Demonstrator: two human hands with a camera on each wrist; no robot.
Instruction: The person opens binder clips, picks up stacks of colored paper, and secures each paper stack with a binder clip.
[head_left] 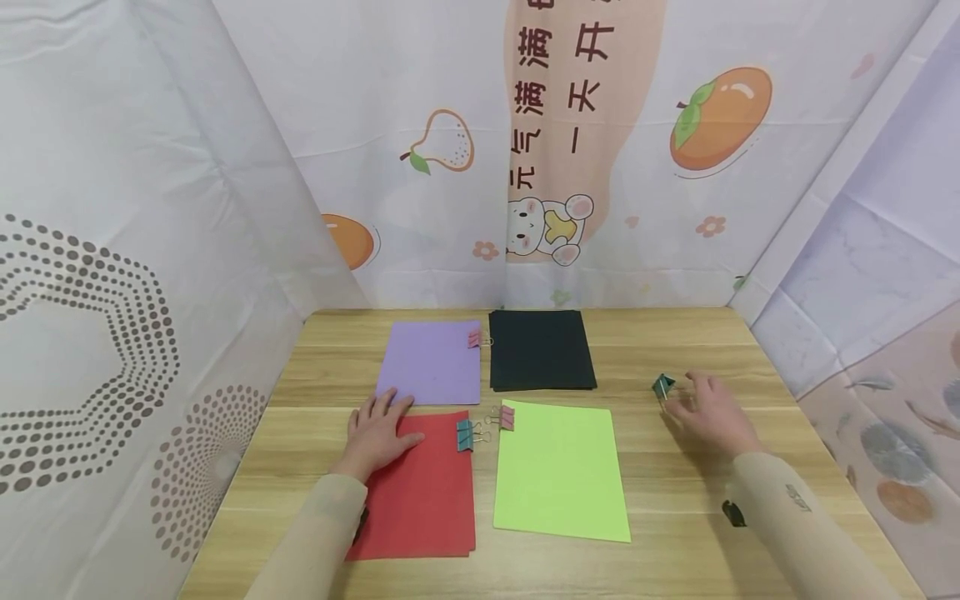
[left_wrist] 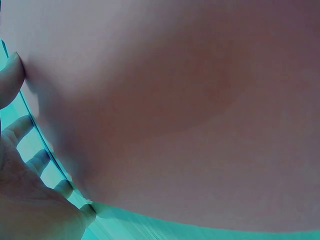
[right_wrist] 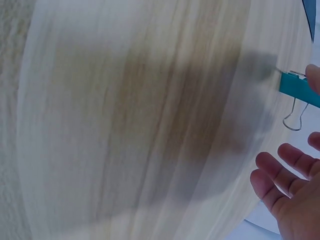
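Note:
My left hand (head_left: 377,435) rests with its fingers spread on the upper left of the red paper stack (head_left: 423,504), fingertips by the lower edge of the purple paper (head_left: 431,362). A teal binder clip (head_left: 465,435) grips the red stack's right edge. At the right, my right hand (head_left: 711,414) is beside a loose teal binder clip (head_left: 663,386). In the right wrist view the thumb (right_wrist: 314,77) overlaps that clip, its wire handles out; contact is unclear. The other fingers are extended and apart from it.
A black paper stack (head_left: 542,350) lies at the back, yellow-green paper (head_left: 558,475) in front of it. Pink binder clips sit on the purple paper's right edge (head_left: 474,338) and the yellow-green paper's upper left corner (head_left: 507,418). A printed curtain (head_left: 435,208) hangs behind the wooden table (head_left: 675,533).

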